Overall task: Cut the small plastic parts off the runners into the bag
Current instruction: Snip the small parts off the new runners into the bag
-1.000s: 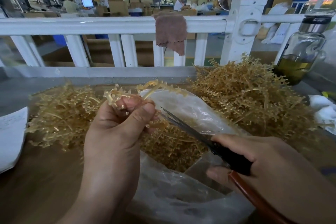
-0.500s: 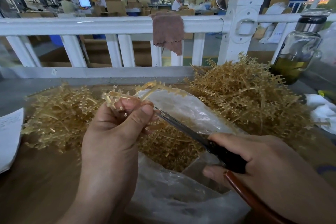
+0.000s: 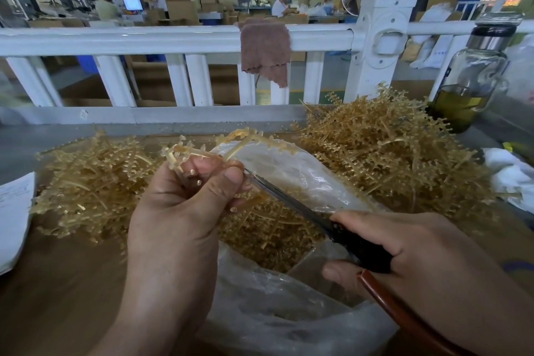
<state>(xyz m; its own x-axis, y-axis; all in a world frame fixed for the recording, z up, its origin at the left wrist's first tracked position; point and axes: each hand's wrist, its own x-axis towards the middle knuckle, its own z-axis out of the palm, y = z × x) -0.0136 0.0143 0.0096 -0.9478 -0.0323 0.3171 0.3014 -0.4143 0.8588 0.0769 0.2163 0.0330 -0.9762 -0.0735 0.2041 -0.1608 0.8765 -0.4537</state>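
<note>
My left hand (image 3: 185, 205) pinches an amber plastic runner (image 3: 231, 143) lined with small parts, holding it above the open clear plastic bag (image 3: 289, 315). My right hand (image 3: 410, 263) grips the black handles of the scissors (image 3: 291, 199); their blades point up-left and the tips disappear behind my left thumb at the runner. Whether the blades are apart I cannot tell. Inside the bag lies a heap of cut amber pieces (image 3: 274, 240).
Piles of amber runners lie left (image 3: 86, 182) and right (image 3: 390, 150) of the bag on the brown table. A glass bottle (image 3: 471, 78) with yellow liquid stands at the right. White paper (image 3: 14, 217) lies far left, white cloth (image 3: 508, 173) far right. A white railing (image 3: 173, 37) with a brown rag (image 3: 265, 49) runs behind.
The scissor blades have slid a little further up-left toward my left thumb. Both hands otherwise keep their hold and place.
</note>
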